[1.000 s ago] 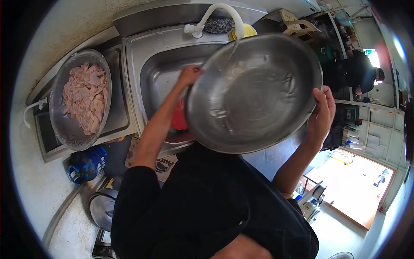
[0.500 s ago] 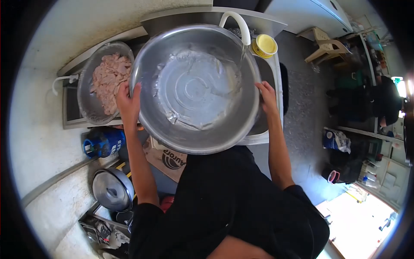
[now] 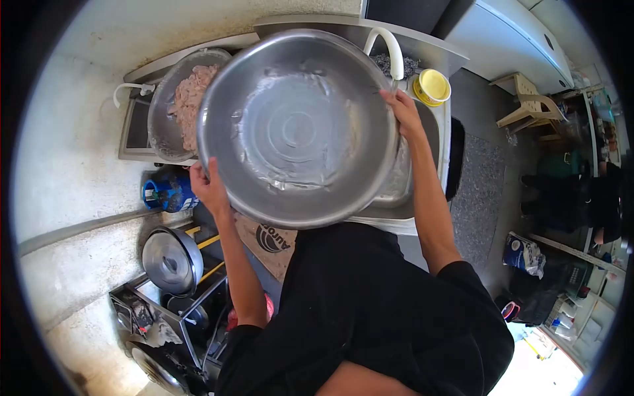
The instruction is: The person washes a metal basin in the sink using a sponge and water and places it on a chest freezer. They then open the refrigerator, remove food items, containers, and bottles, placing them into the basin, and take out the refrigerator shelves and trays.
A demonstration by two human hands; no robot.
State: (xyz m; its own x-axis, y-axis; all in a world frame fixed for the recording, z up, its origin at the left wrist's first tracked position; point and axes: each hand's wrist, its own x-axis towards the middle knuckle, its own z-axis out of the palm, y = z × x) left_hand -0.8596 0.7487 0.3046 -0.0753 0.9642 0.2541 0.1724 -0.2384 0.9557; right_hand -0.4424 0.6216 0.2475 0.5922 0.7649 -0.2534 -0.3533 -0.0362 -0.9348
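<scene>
A wide metal basin (image 3: pixel 300 132) hangs between my hands over the sink (image 3: pixel 426 158), a thin layer of water glinting on its bottom. My left hand (image 3: pixel 209 188) grips its rim at the lower left, thumb on top. At the upper right, my right hand (image 3: pixel 404 115) is closed on the opposite rim. Just above that hand, the white faucet (image 3: pixel 395 56) curves down, its outlet beside the basin's edge. Behind the left rim stands a second bowl (image 3: pixel 160 119) holding pieces of raw meat (image 3: pixel 191 96), partly covered by the basin.
A yellow tub (image 3: pixel 432 87) stands at the sink's right corner. On the left are a blue gas cylinder (image 3: pixel 170 193) and a lidded pot (image 3: pixel 172 262) on a metal stand. A plastic chair (image 3: pixel 528 99) and another person in dark clothes (image 3: pixel 601 198) are at the right.
The basin has turned and shifted left relative to the sink, away from beneath the faucet. My left hand has slid lower on its side, while my right hand is now higher, near the faucet.
</scene>
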